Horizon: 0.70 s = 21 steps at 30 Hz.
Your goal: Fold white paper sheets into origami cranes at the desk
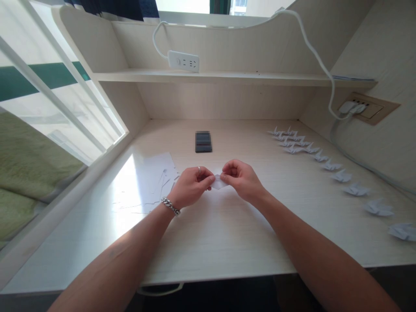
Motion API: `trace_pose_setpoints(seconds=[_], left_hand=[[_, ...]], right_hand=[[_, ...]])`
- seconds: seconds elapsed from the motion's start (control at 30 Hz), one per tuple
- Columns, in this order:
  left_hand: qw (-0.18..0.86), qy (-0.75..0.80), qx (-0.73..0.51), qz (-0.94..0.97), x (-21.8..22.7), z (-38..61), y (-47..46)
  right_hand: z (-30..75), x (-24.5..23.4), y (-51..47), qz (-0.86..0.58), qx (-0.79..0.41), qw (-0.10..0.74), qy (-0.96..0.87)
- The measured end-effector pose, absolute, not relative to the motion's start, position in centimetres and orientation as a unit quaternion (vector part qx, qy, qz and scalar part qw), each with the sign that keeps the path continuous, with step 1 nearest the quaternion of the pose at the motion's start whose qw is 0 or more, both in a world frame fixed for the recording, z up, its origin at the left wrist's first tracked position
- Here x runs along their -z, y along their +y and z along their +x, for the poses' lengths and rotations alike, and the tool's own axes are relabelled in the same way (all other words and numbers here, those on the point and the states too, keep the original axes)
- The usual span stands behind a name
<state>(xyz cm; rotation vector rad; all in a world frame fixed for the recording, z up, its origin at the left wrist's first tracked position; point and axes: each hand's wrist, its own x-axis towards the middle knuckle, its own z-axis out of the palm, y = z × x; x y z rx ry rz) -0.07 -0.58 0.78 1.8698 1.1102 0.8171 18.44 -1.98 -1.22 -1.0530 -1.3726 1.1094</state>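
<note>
A small piece of folded white paper (219, 183) is stretched between my two hands, a little above the middle of the desk. My left hand (192, 184), with a ring and a chain bracelet, pinches its left end between thumb and fingers. On the other side, my right hand (242, 178) has thumb and forefinger closed on the right end. The fingers hide part of the folds. To the right, several folded white paper cranes (341, 175) stand in a curving line along the desk.
White paper sheets (152, 173) and thin strips lie left of my hands, partly in sunlight. A dark rectangular object (203, 142) sits behind the hands. Above runs a shelf (227, 78) with a white power strip (183, 61). Its cable reaches a wall socket (368, 108) at right.
</note>
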Motion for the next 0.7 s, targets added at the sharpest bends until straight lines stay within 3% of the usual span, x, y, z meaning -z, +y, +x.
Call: trace_pose_setpoints(seconds=[0.57, 0.63, 0.7], left_hand=[[0.472, 0.419, -0.342, 0.696, -0.84, -0.23, -0.24], [0.462, 0.428, -0.350, 0.694, -0.71, -0.12, -0.21], [0.444, 0.450, -0.367, 0.682, -0.43, 0.02, -0.19]], right_hand=[[18.62, 1.38, -1.65, -0.419, -0.469, 0.529, -0.570], [18.58, 1.44, -1.63, -0.431, -0.442, 0.539, -0.573], [18.49, 1.33, -1.86, -0.476, -0.342, 0.559, -0.586]])
